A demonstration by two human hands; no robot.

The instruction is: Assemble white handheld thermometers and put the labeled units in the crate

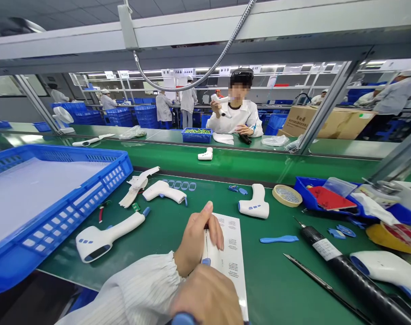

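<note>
A white infrared thermometer gun (209,253) with a blue trigger is held over a printed white sheet (234,253). My left hand (193,241) is wrapped round its handle, thumb pointing up. Nearer to me, my right hand (208,293) closes over the other end, somewhat blurred and hiding most of the body. A blue rounded part (184,318) shows beneath it at the bottom edge. More white thermometer guns lie around: one at left (107,237), one (166,193) beyond my hands, and another (256,201) to the right. An opened white shell (139,185) lies behind them.
A large blue crate (124,169) fills the left side. To the right are a blue pry tool (279,239), a black electric screwdriver (340,262), tweezers (322,282), a dish of screws (287,195) and a blue bin (303,183). A co-worker (241,113) sits across the green belt.
</note>
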